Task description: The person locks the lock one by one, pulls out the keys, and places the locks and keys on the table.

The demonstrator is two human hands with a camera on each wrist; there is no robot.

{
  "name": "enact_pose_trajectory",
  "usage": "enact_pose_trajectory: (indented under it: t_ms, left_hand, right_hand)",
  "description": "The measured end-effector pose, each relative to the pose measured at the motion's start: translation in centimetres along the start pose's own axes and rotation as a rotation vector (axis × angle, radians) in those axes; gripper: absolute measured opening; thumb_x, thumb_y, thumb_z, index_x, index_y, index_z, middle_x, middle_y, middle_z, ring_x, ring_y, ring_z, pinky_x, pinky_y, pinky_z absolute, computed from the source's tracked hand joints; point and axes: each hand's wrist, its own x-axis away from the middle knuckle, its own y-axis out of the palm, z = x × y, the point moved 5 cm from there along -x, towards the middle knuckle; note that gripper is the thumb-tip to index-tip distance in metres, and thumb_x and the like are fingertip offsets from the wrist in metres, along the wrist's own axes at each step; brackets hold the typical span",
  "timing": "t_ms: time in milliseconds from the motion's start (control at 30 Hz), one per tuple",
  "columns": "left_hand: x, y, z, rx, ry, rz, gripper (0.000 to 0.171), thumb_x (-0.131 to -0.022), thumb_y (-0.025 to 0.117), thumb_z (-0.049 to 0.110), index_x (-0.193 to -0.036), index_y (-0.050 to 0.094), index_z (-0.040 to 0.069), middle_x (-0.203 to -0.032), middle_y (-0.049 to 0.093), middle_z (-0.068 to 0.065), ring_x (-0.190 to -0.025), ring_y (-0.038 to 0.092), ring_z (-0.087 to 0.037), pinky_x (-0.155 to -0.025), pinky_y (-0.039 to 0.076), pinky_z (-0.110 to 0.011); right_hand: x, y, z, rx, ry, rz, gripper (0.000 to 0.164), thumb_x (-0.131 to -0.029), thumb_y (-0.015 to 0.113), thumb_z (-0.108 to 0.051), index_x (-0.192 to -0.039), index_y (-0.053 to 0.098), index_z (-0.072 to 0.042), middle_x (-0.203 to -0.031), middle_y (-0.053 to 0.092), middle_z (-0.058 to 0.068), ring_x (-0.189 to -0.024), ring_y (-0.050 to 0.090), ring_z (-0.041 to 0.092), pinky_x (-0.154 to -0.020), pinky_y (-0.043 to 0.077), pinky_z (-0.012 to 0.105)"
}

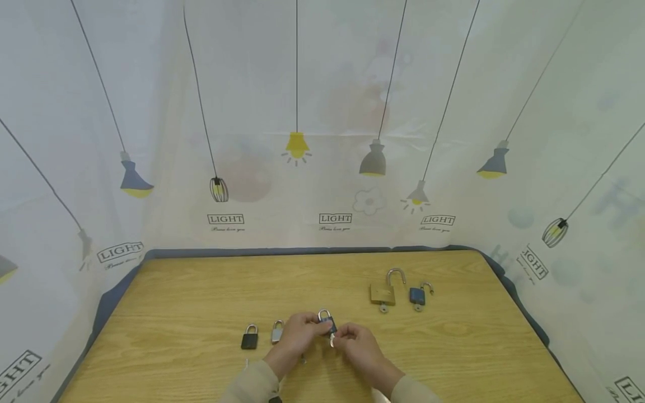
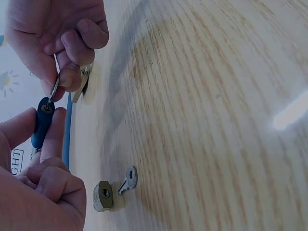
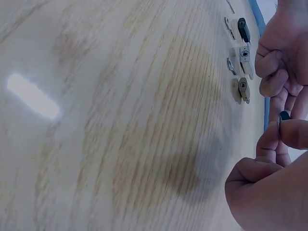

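My left hand [image 1: 299, 336] holds a small blue padlock [image 1: 331, 323] between thumb and fingers, above the table. Its silver shackle points away and looks closed in the head view. My right hand [image 1: 360, 348] pinches a small silver key [image 1: 332, 340] at the padlock's bottom end. In the left wrist view the key [image 2: 54, 90] meets the keyhole of the blue padlock [image 2: 42, 124], its tip at the slot. The right wrist view shows only a sliver of the padlock between the fingers, the rest hidden by them.
Left on the wooden table [image 1: 176, 313] stand a black padlock [image 1: 249, 339] and a silver one [image 1: 276, 334]. A small brass padlock [image 3: 243, 90] and loose keys lie near them. At the right lie a brass padlock [image 1: 382, 295] and another blue padlock [image 1: 417, 296], shackles open, keys inserted.
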Motion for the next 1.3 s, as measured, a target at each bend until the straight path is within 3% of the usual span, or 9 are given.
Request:
enact_pose_trajectory:
  t_ms: [300, 667, 933, 1133, 1300]
  left_hand:
    - [-0.3, 0.2, -0.2, -0.001, 0.004, 0.017, 0.028, -0.084, 0.073, 0.036, -0.093, 0.072, 0.009, -0.101, 0.068, -0.001, -0.103, 0.053, -0.02, -0.086, 0.038, -0.04]
    - [-0.1, 0.3, 0.1, 0.007, 0.034, 0.047, 0.033, -0.085, 0.072, 0.039, -0.098, 0.071, 0.009, -0.1, 0.069, -0.001, -0.104, 0.055, -0.021, -0.089, 0.04, -0.044]
    - [-0.3, -0.3, 0.8, -0.011, 0.059, 0.066, 0.03, -0.087, 0.071, 0.04, -0.098, 0.071, 0.012, -0.089, 0.074, 0.001, -0.11, 0.058, -0.023, -0.094, 0.041, -0.051]
    - [-0.3, -0.8, 1.1, -0.056, 0.04, 0.069, 0.028, -0.085, 0.072, 0.038, -0.096, 0.07, 0.012, -0.099, 0.069, -0.001, -0.097, 0.055, -0.02, -0.075, 0.041, -0.033]
    - [-0.3, -1.3, 1.2, -0.148, 0.03, 0.068, 0.026, -0.085, 0.072, 0.036, -0.094, 0.069, 0.012, -0.105, 0.065, -0.004, -0.086, 0.052, -0.018, -0.066, 0.04, -0.029]
  right_hand:
    - [0.1, -0.3, -0.3, 0.029, -0.011, 0.028, 0.016, -0.082, 0.064, -0.009, -0.094, 0.062, 0.002, -0.086, 0.064, 0.003, -0.084, 0.053, 0.015, -0.073, 0.039, 0.027]
    - [0.4, -0.7, -0.6, 0.038, -0.015, -0.014, 0.015, -0.082, 0.062, -0.009, -0.094, 0.06, 0.0, -0.092, 0.062, 0.005, -0.089, 0.052, 0.018, -0.074, 0.039, 0.028]
    - [0.6, -1.7, -1.0, 0.124, -0.037, 0.042, 0.015, -0.084, 0.063, -0.013, -0.094, 0.063, -0.001, -0.086, 0.063, 0.004, -0.082, 0.053, 0.016, -0.071, 0.041, 0.028]
    - [0.9, -1.4, -0.9, 0.198, -0.04, 0.006, 0.011, -0.084, 0.065, -0.012, -0.09, 0.064, -0.003, -0.083, 0.061, 0.001, -0.083, 0.053, 0.016, -0.071, 0.04, 0.029]
    - [1.1, -1.3, -0.6, 0.241, -0.016, -0.012, 0.009, -0.085, 0.066, -0.014, -0.089, 0.065, -0.005, -0.086, 0.062, 0.001, -0.086, 0.052, 0.017, -0.073, 0.038, 0.029]
